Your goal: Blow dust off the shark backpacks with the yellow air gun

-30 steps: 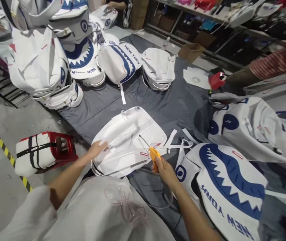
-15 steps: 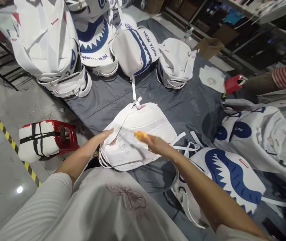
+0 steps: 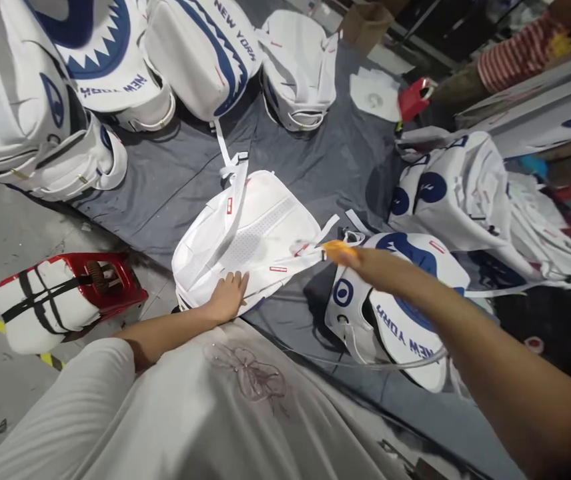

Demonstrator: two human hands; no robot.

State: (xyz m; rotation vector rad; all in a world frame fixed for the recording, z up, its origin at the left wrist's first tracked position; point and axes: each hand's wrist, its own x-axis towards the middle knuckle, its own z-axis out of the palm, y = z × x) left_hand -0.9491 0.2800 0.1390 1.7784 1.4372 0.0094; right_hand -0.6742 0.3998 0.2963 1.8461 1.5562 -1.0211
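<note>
A white backpack [image 3: 260, 227] lies back side up on the grey-covered table, with its padded panel and two shoulder straps showing. My left hand [image 3: 228, 295] is on its near edge, fingers bent down and pressed into the white fabric. At the backpack's right side, my right hand [image 3: 365, 263] is closed around a small orange tool [image 3: 339, 252] whose exact kind I cannot make out. The tool's tip is beside the strap end and its dark buckle [image 3: 323, 254]. The other shoulder strap [image 3: 233, 200] crosses the bag's upper left part.
More white backpacks with blue shark mouths [image 3: 200, 60] line the far side. Another shark-mouth backpack [image 3: 410, 313] lies under my right forearm, by a clear hose-like line [image 3: 390, 365]. A red-and-white stool [image 3: 65, 293] stands on the left. Someone's striped sleeve [image 3: 513, 60] reaches in from the right.
My left hand has gone from the backpack's left edge to its near edge. The shoulder straps now lie spread over the back panel. My right hand has moved right with the orange tool.
</note>
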